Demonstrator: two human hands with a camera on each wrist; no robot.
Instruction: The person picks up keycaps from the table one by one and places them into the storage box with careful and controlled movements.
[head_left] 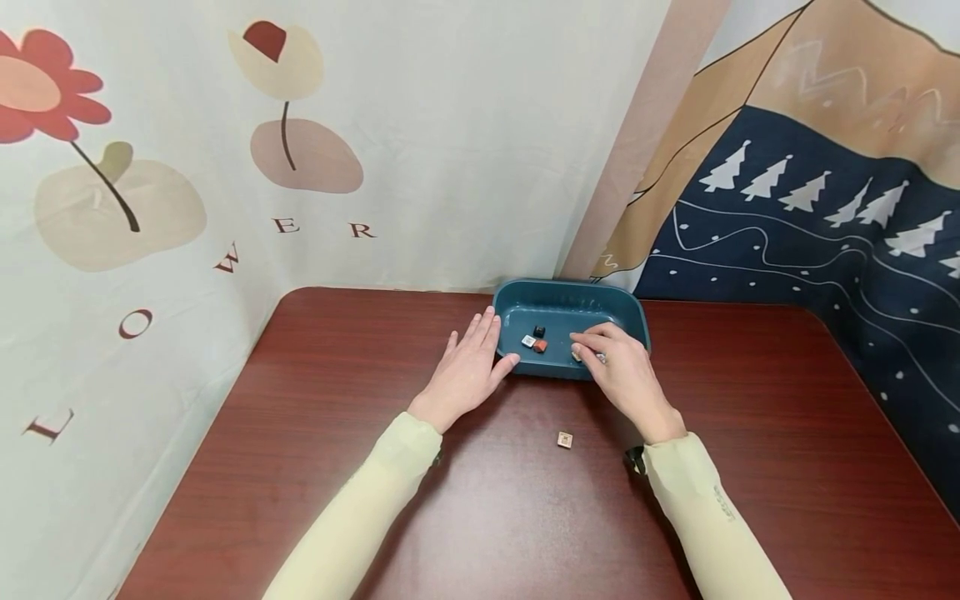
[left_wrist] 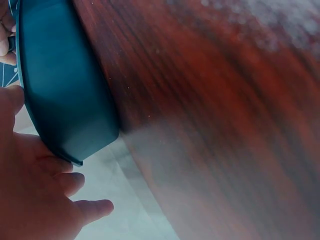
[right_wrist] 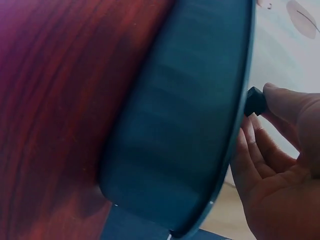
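Note:
A dark blue-green tray [head_left: 517,293] stands at the table's far edge. My left hand [head_left: 467,371] rests against its left end, fingers straight and thumb at the front corner; the left wrist view shows these fingers [left_wrist: 65,181] along the rim. Over the tray's right half, my right hand [head_left: 626,371] pinches a small black cube [right_wrist: 255,101] between thumb and fingertips. Inside the tray lie a black cube [head_left: 539,331], a white cube [head_left: 528,341] and an orange-red cube [head_left: 540,346]. A pale cube [head_left: 577,356] shows partly beneath the right hand.
One light wooden cube [head_left: 565,440] lies on the red-brown table [head_left: 495,500], in front of the tray and between the forearms. Behind the table hangs a pale curtain [head_left: 450,167] with flower prints, and at the right a dark blue cloth [head_left: 750,225] with white trees.

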